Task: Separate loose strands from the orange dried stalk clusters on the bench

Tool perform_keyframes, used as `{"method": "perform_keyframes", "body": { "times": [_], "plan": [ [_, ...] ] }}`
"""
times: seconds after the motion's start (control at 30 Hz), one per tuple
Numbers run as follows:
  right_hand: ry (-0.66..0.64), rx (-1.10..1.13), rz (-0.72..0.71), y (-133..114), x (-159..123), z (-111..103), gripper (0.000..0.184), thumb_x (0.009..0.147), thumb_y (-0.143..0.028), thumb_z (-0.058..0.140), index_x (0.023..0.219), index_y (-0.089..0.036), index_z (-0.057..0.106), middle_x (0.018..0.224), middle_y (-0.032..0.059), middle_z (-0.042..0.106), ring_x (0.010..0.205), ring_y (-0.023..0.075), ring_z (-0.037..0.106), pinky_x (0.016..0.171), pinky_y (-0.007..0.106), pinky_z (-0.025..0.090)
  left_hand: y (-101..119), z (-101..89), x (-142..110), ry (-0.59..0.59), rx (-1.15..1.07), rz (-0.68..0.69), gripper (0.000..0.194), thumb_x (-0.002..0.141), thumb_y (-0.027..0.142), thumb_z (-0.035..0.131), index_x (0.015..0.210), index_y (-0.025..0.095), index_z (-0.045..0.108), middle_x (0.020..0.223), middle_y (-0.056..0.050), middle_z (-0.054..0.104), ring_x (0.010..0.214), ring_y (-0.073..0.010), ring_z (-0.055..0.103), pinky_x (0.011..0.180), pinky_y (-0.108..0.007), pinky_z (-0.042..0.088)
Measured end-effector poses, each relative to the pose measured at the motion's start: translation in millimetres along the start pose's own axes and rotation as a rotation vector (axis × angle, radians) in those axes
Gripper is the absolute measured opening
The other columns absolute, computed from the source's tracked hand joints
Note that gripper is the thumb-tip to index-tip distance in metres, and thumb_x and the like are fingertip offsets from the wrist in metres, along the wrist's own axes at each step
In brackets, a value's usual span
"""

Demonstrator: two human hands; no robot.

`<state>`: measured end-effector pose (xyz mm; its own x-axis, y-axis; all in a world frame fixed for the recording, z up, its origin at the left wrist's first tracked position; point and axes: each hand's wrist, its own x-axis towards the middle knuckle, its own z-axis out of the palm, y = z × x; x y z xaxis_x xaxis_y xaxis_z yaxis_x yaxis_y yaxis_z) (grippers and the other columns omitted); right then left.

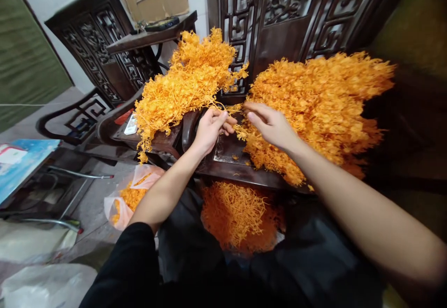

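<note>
Orange, stringy, branching sprigs lie in two big heaps: a left heap (pixel 181 84) and a larger right heap (pixel 314 103). Between them, my left hand (pixel 212 128) has its thumb and fingers closed on a thin orange sprig (pixel 230 109). That sprig stretches across to the fingertips of my right hand (pixel 270 121), which pinch its other end beside the right heap. Both hands hover over a dark wooden seat (pixel 228 152) with a few loose orange bits on it. Whether the sprigs are plastic or plant, I cannot make out.
Below, between my knees, more orange strands fill a container (pixel 240 215). A pinkish plastic bag (pixel 120 212) of orange pieces stands on the floor at left. Carved dark wooden chair backs (pixel 282 37) rise behind. A blue-topped table (pixel 30 163) is at far left.
</note>
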<state>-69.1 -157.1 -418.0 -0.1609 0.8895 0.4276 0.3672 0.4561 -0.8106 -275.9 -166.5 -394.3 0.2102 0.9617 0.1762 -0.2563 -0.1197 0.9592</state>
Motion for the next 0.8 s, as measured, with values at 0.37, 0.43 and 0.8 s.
{"method": "perform_keyframes", "body": {
  "times": [0.37, 0.43, 0.8],
  "plan": [
    [-0.104, 0.279, 0.265, -4.7, -12.5, 11.5, 0.045, 0.082, -0.064, 0.077, 0.095, -0.020, 0.074, 0.079, 0.0019, 0.067, 0.065, 0.0144, 0.053, 0.062, 0.030, 0.043, -3.6, -3.0, 2.2, 0.295, 0.167, 0.028, 0.025, 0.099, 0.040, 0.068, 0.095, 0.020, 0.054, 0.080, 0.004, 0.058, 0.058, -0.0042, 0.050, 0.048, -0.016, 0.037],
    [-0.044, 0.204, 0.261, -7.5, -13.1, 7.4, 0.050, 0.084, -0.070, 0.071, 0.084, -0.020, 0.070, 0.069, -0.0003, 0.057, 0.060, 0.0128, 0.044, 0.057, 0.029, 0.035, -5.6, -4.3, 0.0, 0.243, 0.171, -0.008, 0.028, 0.096, 0.044, 0.071, 0.095, 0.019, 0.058, 0.084, 0.002, 0.060, 0.064, -0.0059, 0.055, 0.049, -0.016, 0.039],
    [-0.198, 0.138, 0.209, -19.0, -12.3, 16.6, 0.049, 0.078, -0.067, 0.075, 0.078, -0.018, 0.074, 0.070, 0.0009, 0.063, 0.064, 0.0136, 0.046, 0.063, 0.030, 0.035, -13.4, 3.7, -3.5, 0.051, 0.084, -0.144, 0.022, 0.085, 0.034, 0.079, 0.093, 0.014, 0.074, 0.093, -0.006, 0.077, 0.085, -0.0128, 0.069, 0.074, -0.021, 0.050]
  ]
}}
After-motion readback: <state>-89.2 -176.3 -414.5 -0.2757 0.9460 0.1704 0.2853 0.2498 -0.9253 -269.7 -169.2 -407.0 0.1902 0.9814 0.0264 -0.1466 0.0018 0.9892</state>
